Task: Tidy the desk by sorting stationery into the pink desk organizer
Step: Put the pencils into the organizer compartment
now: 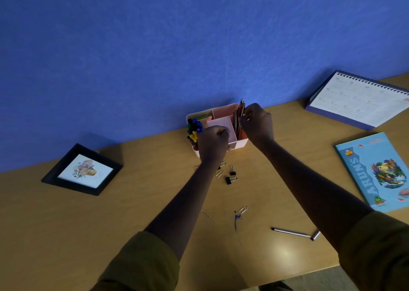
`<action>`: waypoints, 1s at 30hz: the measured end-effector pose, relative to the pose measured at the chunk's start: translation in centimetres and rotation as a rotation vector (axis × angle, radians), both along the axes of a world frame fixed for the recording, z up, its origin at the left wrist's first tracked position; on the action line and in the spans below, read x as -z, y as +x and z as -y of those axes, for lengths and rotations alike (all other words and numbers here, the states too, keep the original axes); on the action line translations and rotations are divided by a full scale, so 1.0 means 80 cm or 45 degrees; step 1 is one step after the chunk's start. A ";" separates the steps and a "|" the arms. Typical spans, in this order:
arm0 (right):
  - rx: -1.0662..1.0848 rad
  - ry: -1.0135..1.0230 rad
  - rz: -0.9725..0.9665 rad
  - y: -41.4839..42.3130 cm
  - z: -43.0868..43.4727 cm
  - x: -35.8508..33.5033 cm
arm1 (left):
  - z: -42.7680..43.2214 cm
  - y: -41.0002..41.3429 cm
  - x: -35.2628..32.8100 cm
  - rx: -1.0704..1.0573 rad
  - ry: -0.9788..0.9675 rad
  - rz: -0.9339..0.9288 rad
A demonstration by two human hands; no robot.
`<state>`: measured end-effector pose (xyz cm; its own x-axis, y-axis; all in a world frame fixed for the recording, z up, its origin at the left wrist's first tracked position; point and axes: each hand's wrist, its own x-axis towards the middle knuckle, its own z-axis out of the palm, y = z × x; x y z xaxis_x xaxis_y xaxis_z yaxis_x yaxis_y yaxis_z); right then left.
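The pink desk organizer (pixel 222 113) stands against the blue wall at the desk's far edge. Markers (pixel 194 128) fill its left compartment and sticky notes (pixel 204 119) lie behind them. My right hand (pixel 256 121) is pinched on a bundle of pens and pencils (pixel 240 115) standing in the right compartment. My left hand (pixel 213 143) is closed over the organizer's front left, and whether it holds anything is hidden. Binder clips (pixel 230 176) and paper clips (pixel 219 173) lie on the desk just in front of the organizer.
More paper clips (pixel 243 209) and a blue scrap (pixel 236 220) lie mid-desk. A pencil (pixel 290 232) and a small grey piece (pixel 315 235) lie near the right front. A framed picture (pixel 83 170) is at left, a desk calendar (pixel 358 99) and a blue notebook (pixel 376 171) at right.
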<state>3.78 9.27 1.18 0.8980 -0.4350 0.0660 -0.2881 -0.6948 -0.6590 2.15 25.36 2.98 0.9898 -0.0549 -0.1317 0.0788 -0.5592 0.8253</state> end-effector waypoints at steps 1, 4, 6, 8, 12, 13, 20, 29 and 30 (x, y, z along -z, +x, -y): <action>-0.004 -0.005 -0.005 0.000 0.000 0.002 | 0.000 -0.002 0.001 0.000 -0.019 -0.001; 0.002 -0.015 0.009 -0.001 -0.003 0.006 | -0.001 -0.004 0.003 0.001 -0.036 0.001; 0.004 -0.009 0.024 -0.003 -0.005 0.008 | -0.002 -0.005 0.004 0.007 -0.024 -0.001; -0.001 -0.005 0.040 -0.006 -0.005 0.008 | -0.001 -0.004 0.004 -0.001 -0.046 -0.037; -0.021 0.003 0.068 -0.015 0.000 0.005 | 0.000 -0.004 0.002 0.003 -0.067 -0.041; -0.022 0.022 0.074 -0.020 0.003 0.003 | 0.000 -0.006 0.002 0.007 -0.064 -0.032; -0.024 0.091 0.101 -0.082 0.035 -0.007 | 0.018 -0.042 0.010 0.075 -0.190 -0.068; 0.128 0.218 -0.003 -0.196 0.078 -0.003 | 0.078 -0.117 0.026 0.294 -0.131 -0.167; 0.130 0.212 -0.010 -0.211 0.084 -0.002 | 0.084 -0.128 0.030 0.335 -0.110 -0.169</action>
<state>-13.07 2.52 1.35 0.8489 -0.5282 -0.0215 -0.3571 -0.5429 -0.7601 -8.09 18.67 0.59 0.9145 -0.3238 -0.2427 0.0508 -0.5032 0.8627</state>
